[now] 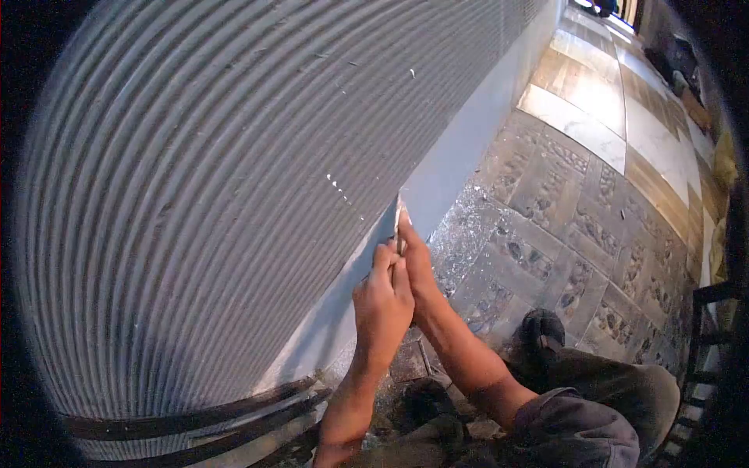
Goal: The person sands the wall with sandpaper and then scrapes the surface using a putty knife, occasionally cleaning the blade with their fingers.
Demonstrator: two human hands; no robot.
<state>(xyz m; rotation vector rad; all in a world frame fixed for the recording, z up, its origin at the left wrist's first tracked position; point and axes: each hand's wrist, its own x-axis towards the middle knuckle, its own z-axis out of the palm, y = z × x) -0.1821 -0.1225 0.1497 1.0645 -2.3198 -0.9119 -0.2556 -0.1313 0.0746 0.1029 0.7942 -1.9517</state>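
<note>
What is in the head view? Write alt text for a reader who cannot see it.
The left hand and right hand meet on a thin pale piece at the pale strip below a wall combed in grey ridges. Patterned floor tiles lie to the right.

The floor (pixel 546 265) has pebble-patterned tiles (pixel 597 226), then glossy pale slabs (pixel 593 93) farther off. Pale splatter (pixel 460 234) lies on it beside the wall (pixel 234 195).

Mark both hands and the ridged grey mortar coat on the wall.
left hand (pixel 382 300): head view, back of hand.
right hand (pixel 416 261): head view, back of hand.
ridged grey mortar coat (pixel 203 195): head view, middle of ridges.
</note>
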